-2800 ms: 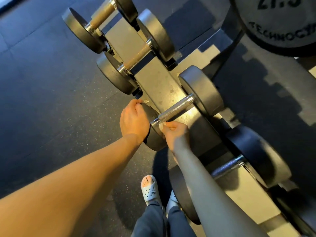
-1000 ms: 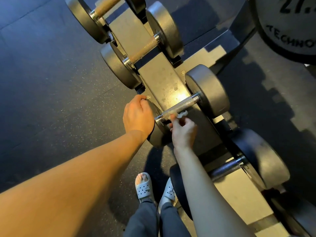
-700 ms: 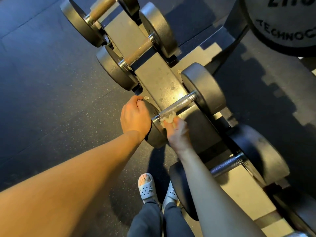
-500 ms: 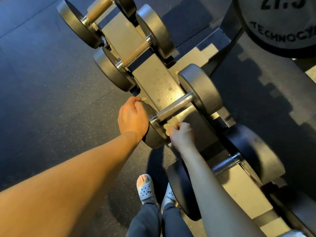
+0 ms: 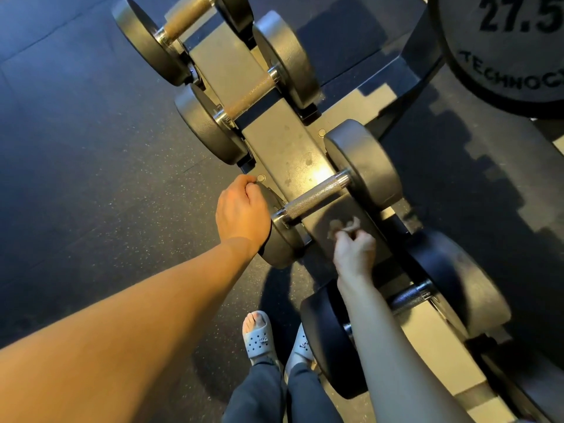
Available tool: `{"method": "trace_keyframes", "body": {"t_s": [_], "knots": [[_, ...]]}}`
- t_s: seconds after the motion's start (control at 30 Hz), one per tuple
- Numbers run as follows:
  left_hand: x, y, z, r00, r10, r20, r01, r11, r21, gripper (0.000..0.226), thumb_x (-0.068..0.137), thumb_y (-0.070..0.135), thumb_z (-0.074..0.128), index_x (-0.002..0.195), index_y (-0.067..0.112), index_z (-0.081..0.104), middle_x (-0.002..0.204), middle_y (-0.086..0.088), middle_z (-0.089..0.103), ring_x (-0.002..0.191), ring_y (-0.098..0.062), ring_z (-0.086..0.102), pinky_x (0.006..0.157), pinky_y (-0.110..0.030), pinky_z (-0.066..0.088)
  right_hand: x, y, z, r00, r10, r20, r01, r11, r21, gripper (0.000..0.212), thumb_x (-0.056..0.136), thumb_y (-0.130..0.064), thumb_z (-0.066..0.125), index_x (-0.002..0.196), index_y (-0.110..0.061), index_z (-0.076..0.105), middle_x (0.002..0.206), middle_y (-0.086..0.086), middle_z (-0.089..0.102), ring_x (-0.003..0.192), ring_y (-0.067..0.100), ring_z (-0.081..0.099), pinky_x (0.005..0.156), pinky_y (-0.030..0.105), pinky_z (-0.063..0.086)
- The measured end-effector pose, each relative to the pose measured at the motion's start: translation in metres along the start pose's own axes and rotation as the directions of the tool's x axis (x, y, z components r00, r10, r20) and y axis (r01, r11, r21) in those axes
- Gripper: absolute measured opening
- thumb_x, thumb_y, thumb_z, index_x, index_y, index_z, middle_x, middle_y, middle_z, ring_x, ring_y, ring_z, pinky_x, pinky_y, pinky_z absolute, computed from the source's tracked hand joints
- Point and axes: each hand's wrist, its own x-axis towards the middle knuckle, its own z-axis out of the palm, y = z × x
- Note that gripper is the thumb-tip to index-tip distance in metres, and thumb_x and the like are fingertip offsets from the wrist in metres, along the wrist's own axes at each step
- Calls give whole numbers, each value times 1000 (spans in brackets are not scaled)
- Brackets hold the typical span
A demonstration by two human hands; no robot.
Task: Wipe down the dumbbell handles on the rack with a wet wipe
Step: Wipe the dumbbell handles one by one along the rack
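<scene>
A dumbbell with a knurled steel handle lies across the grey rack in the middle of the view. My left hand grips the near black head of that dumbbell. My right hand pinches a crumpled wet wipe just below the handle, a short way off the bar and not touching it. Closer to me lies a larger dumbbell whose dark handle is partly covered by my right forearm.
Two smaller dumbbells with brownish handles sit farther up the rack. A large 27.5 weight head hangs at the top right. Dark rubber floor spreads to the left. My feet in grey clogs stand by the rack's base.
My right hand rubbed the wipe along the near end of the steel handle, then drew back down and to the right, off the bar. My left hand stayed on the dumbbell head.
</scene>
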Motion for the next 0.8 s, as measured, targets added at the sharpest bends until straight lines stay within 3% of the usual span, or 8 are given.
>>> {"method": "trace_keyframes", "body": {"t_s": [0.03, 0.13, 0.27, 0.43, 0.53, 0.6, 0.7, 0.8], "knots": [[0, 0, 0, 1000, -2, 1, 2, 1000, -2, 37, 108, 20, 32, 129, 17, 63, 91, 13, 53, 77, 0, 51, 69, -16, 37, 0, 1, -4, 1000, 6, -13, -5, 999, 31, 7, 95, -19, 63, 92, -15, 67, 98, 14, 73, 88, 26, 70, 86, 47, 59], [1, -1, 1, 1000, -7, 2, 7, 1000, -7, 38, 108, 22, 31, 129, 19, 62, 97, 11, 59, 84, -6, 55, 76, -25, 41, -5, -14, 1, 978, 5, 207, -38, 987, 156, 17, 98, -29, 65, 101, -12, 65, 88, 6, 70, 73, 11, 64, 65, 27, 55], [1, 1, 1, 1000, -14, 11, 14, 1000, 3, 36, 109, 20, 32, 127, 19, 63, 82, 22, 49, 76, -1, 51, 66, -14, 36, -3, -29, 22, 941, -59, 334, -30, 967, 253, 23, 99, -31, 63, 100, -9, 64, 75, -1, 59, 64, 8, 53, 62, 23, 45], [0, -1, 1, 1000, -14, 27, 14, 1000, 8, 36, 109, 19, 30, 128, 18, 61, 85, 23, 50, 75, 1, 50, 64, -11, 33, -1, -9, 27, 935, -133, 328, 103, 989, 108, 12, 97, -27, 57, 90, -18, 59, 79, 1, 56, 70, 14, 54, 69, 31, 46], [1, 1, -1, 999, -10, 46, 10, 1000, 4, 36, 109, 19, 31, 129, 18, 60, 96, 12, 57, 77, 2, 51, 64, -9, 32, -3, -19, 25, 884, 36, 466, -10, 998, -58, 21, 99, -28, 58, 114, -18, 50, 103, 8, 59, 86, 16, 58, 72, 29, 47], [1, 2, -2, 999, -8, 53, 8, 1000, 7, 36, 108, 20, 31, 129, 18, 60, 94, 12, 57, 77, 2, 51, 65, -11, 34, -7, -26, 18, 879, 142, 456, -26, 968, -251, 10, 100, -22, 59, 108, -18, 54, 106, 7, 62, 92, 15, 61, 73, 27, 49], [5, -1, -2, 997, 35, 67, -35, 999, -4, 45, 101, 31, 28, 130, 18, 60, 112, -1, 65, 96, -14, 59, 86, -34, 50, -10, -37, 16, 942, 109, 319, 10, 936, -352, 8, 98, -20, 61, 104, -15, 61, 97, 3, 65, 95, 19, 63, 79, 34, 52], [10, -7, -5, 990, 80, 116, -79, 997, -14, 40, 101, 26, 33, 128, 12, 60, 117, -9, 64, 109, -28, 56, 94, -50, 48, -17, -44, 26, 943, 84, 321, -80, 996, -28, 18, 94, -14, 68, 107, -2, 68, 92, 12, 70, 77, 14, 63, 65, 23, 52]]}}
